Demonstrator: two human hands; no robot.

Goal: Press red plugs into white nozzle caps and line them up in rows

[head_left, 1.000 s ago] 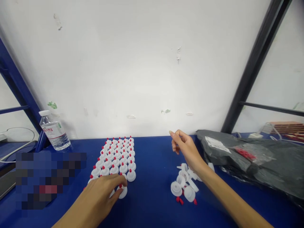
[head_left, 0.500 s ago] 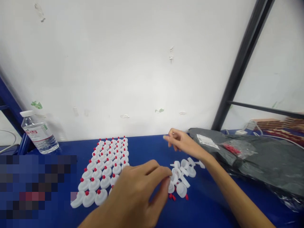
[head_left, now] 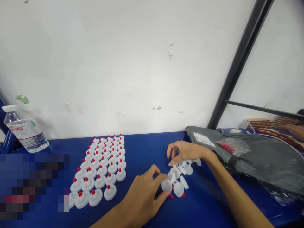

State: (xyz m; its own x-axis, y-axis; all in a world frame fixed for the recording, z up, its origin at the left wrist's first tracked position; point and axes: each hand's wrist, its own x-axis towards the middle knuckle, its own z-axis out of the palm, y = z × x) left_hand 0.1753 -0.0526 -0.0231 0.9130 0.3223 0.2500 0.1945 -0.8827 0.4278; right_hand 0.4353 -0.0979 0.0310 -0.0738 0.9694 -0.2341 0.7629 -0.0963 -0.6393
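Note:
My left hand point(head_left: 144, 193) is at the near side of a loose pile, thumb and index finger at opposite edges of a round white spout cap point(head_left: 167, 186). Just beside the thumb lies a small red tip cap point(head_left: 171, 196). My right hand point(head_left: 179, 152) is over the far side of the pile, fingers curled but apart, its thumb at a white piece with a pointed end point(head_left: 169, 164). Its palm hides part of the pile. More white spout caps point(head_left: 178, 189) and another red tip cap point(head_left: 184, 195) lie between the hands.
Rows of white spout caps with red tips point(head_left: 100, 181) stand upright on the blue table point(head_left: 142, 148). A water bottle point(head_left: 26, 129) stands at the left. A dark plastic bag point(head_left: 256, 158) with a packet of red pieces point(head_left: 228, 147) lies at the right. Another person's hand point(head_left: 294, 129) shows at the far right.
My left hand has left the spout cap at the front of the rows and moved right to the pile. My right hand has lowered onto the pile's far side. The view has shifted right.

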